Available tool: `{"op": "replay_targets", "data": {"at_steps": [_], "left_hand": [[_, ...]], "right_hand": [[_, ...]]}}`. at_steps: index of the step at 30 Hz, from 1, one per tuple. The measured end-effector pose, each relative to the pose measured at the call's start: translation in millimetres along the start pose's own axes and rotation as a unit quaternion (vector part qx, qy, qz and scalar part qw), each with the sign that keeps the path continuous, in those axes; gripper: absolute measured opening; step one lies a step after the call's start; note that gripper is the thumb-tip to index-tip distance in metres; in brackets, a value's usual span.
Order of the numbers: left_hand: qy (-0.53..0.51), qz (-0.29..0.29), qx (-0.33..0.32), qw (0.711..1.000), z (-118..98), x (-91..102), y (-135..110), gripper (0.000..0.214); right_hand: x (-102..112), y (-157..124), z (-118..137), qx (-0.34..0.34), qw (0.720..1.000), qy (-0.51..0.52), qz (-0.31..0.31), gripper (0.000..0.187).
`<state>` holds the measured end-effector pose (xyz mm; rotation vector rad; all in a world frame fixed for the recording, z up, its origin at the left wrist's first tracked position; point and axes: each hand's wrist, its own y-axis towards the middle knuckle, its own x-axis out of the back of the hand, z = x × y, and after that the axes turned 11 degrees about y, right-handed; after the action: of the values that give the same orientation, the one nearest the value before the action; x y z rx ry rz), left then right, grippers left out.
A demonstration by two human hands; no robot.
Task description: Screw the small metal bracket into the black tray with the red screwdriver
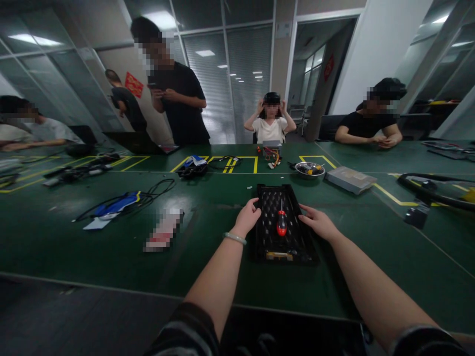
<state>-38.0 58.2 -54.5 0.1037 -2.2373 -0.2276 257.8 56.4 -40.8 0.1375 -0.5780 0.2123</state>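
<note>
A shallow black tray with a studded inside lies lengthwise before me on the green table. In it rests a screwdriver with a red and black handle, its shaft pointing away from me. My left hand, with a pale bangle at the wrist, holds the tray's left rim, fingers curled. At the opposite rim, my right hand grips the side with its fingers slightly apart. A gold-coloured strip shows at the tray's near end.
Beyond the tray are a metal bowl of small parts, a grey box and a bundle of coloured wires. To the left lie a blurred packet and a blue cloth item with a black cable. Several people are around the table.
</note>
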Motion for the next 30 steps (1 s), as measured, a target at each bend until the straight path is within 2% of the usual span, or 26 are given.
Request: {"op": "replay_targets", "data": {"at_steps": [9,15,18,22,26,30], "left_hand": [[0.012,0.026,-0.003,1.000,-8.5,15.2,0.3,0.048],[0.017,0.040,-0.012,0.999,-1.1,11.5,9.0,0.050],[0.016,0.050,-0.009,0.999,0.2,9.1,11.5,0.051],[0.010,0.052,-0.003,0.999,-1.1,10.0,11.7,0.052],[0.005,0.052,-0.003,0.999,-1.6,11.6,10.1,0.052],[0.003,0.052,-0.007,0.999,-2.0,12.4,8.9,0.053]], "right_hand": [[-2.1,-6.0,13.4,-0.021,0.998,-0.055,-0.010,0.063],[-2.8,-12.8,31.6,-0.055,0.991,-0.120,-0.027,0.057],[-0.5,-26.8,45.3,-0.091,0.983,-0.153,-0.033,0.063],[-6.3,-60.9,64.3,-0.129,0.972,-0.195,-0.028,0.068],[-21.6,-87.2,73.8,-0.143,0.962,-0.229,-0.039,0.055],[-30.7,-87.1,77.3,-0.162,0.950,-0.256,-0.075,0.043]]}}
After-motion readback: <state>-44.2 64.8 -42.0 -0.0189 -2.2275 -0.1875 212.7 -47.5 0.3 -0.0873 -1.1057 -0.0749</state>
